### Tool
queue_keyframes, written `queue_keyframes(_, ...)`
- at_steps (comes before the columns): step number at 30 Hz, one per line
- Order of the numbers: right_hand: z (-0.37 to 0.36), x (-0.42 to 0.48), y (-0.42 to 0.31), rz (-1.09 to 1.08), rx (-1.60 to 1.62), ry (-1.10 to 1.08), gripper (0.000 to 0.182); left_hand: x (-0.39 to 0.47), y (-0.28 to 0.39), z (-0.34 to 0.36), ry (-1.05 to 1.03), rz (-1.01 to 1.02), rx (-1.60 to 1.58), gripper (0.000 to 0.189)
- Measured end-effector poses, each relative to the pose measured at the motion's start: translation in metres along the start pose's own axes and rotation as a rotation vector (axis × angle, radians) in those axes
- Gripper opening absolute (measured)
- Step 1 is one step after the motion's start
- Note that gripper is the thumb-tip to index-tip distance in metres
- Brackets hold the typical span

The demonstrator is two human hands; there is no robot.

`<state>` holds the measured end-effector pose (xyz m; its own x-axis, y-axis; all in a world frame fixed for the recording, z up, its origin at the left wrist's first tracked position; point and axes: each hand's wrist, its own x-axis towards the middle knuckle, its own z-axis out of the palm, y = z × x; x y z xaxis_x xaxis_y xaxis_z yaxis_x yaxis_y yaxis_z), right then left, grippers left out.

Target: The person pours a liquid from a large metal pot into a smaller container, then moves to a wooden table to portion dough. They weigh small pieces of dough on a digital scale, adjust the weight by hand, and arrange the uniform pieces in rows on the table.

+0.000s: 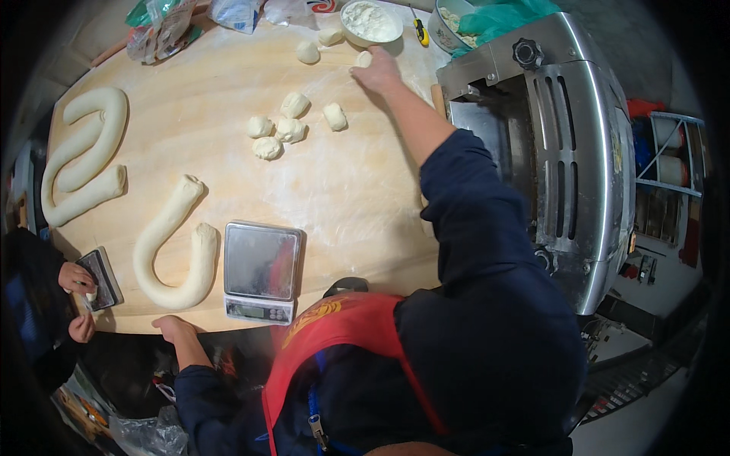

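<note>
At the far side of the table, my right hand point(377, 73) has its thumb and fingers around a small dough piece point(364, 58), just below a white bowl of flour point(370, 23). Two more dough balls point(308, 52) lie to its left. Several cut dough pieces point(291, 130) are grouped mid-table, one of them point(335, 117) a little apart. My left hand point(174, 329) rests at the table's near edge, its fingers partly hidden. Close to it are a U-shaped dough rope point(165, 285) and a digital kitchen scale point(262, 262) with a bare metal plate.
A longer folded dough rope point(117, 131) lies at left. Another person's hands point(77, 277) are by a second scale point(102, 279). A steel machine point(576, 159) borders the right side. A yellow-black screwdriver point(421, 33), an enamel basin point(447, 28) and plastic bags point(162, 28) line the back.
</note>
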<state>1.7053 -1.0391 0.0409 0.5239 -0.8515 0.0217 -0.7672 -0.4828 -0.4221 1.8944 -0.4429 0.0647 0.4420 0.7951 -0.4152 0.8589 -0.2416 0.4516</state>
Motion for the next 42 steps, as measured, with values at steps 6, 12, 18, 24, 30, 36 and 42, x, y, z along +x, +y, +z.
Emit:
queue_keyframes(6, -0.018, -0.014, 0.007, 0.143, 0.100, 0.122, 0.054, 0.042, -0.014, 0.005, 0.013, -0.017, 0.027, 0.078)
queue_keyframes(12, -0.061, -0.039, 0.067, 0.224, -0.378, -0.040, 0.054, 0.029, -0.017, 0.004, 0.013, 0.045, 0.023, 0.080)
queue_keyframes(18, -0.025, -0.098, -0.011, -0.546, 0.166, -0.148, 0.054, -0.010, 0.002, -0.003, -0.035, 0.042, 0.049, 0.076)
queue_keyframes(24, -0.009, -0.107, -0.030, -0.392, 0.247, -0.263, 0.048, 0.044, -0.020, 0.009, 0.005, 0.071, -0.023, 0.074)
queue_keyframes(30, -0.071, -0.031, 0.030, 0.107, 0.020, -0.001, 0.054, 0.012, -0.011, 0.000, 0.036, 0.021, -0.002, 0.074)
queue_keyframes(36, -0.072, 0.042, 0.083, 0.226, -0.393, -0.153, 0.068, 0.049, -0.020, 0.013, 0.026, 0.037, 0.015, 0.076)
queue_keyframes(42, -0.069, 0.011, 0.079, 0.347, -0.247, -0.059, 0.070, 0.032, -0.017, 0.009, 0.032, 0.062, -0.010, 0.076)
